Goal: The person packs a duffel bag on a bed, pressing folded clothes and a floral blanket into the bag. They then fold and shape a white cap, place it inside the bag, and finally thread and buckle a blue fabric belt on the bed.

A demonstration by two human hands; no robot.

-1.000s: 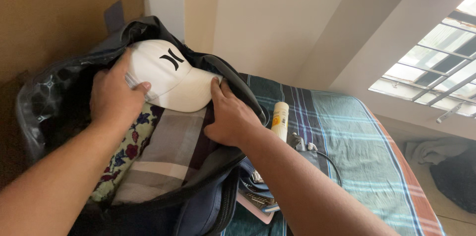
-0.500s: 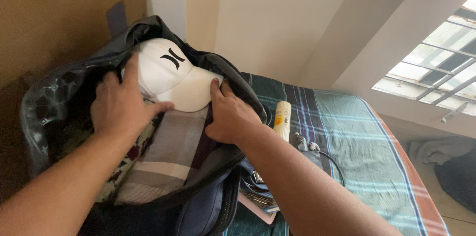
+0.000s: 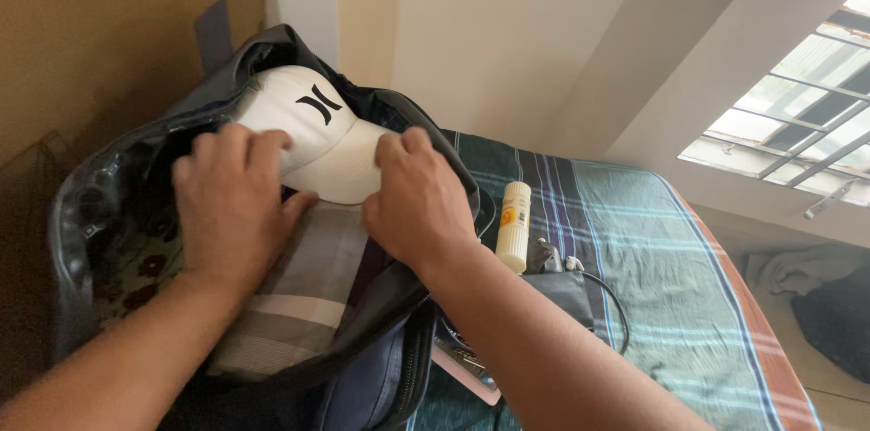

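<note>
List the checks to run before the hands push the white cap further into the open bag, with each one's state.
1. Left hand on the white cap: ok, fingers lie over its crown.
2. Right hand on the brim: ok.
3. Bag mouth open: ok.
4. Cap sits above the plaid cloth: ok.
5. Room left under the cap: cannot tell.
6. Pale bottle lies apart on the bedsheet: ok.

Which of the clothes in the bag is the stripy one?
The folded grey cloth with pale stripes, under both hands. The white cap above it is plain, and the cloth at the left is flowery.
</note>
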